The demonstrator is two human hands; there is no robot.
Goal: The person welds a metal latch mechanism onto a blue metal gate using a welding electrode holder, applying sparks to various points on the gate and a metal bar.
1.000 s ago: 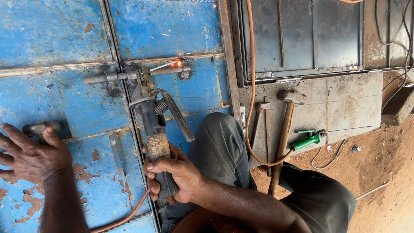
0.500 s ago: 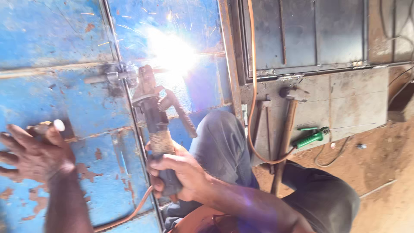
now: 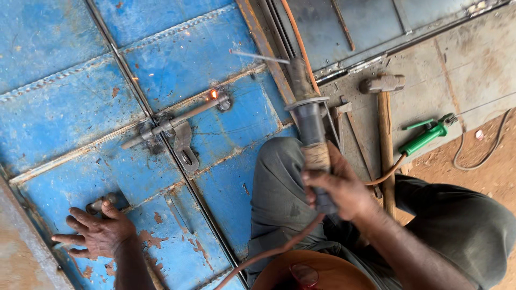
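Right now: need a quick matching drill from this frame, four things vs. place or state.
1. electrode holder
2. slide bolt
3. hammer
4. green-handled tool

a. lies on the grey sheet, far right
b. gripped in the right hand
c. fixed on the blue door, glowing spot at one end
d. wooden handle, lying beside the knee

Pairs: 1-b, 2-c, 3-d, 4-a

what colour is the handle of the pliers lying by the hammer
Green. The pliers lie right of the hammer, seen in the head view.

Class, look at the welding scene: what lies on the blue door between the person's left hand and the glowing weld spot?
In the head view, a sliding bolt latch lies between the left hand and the glowing weld spot.
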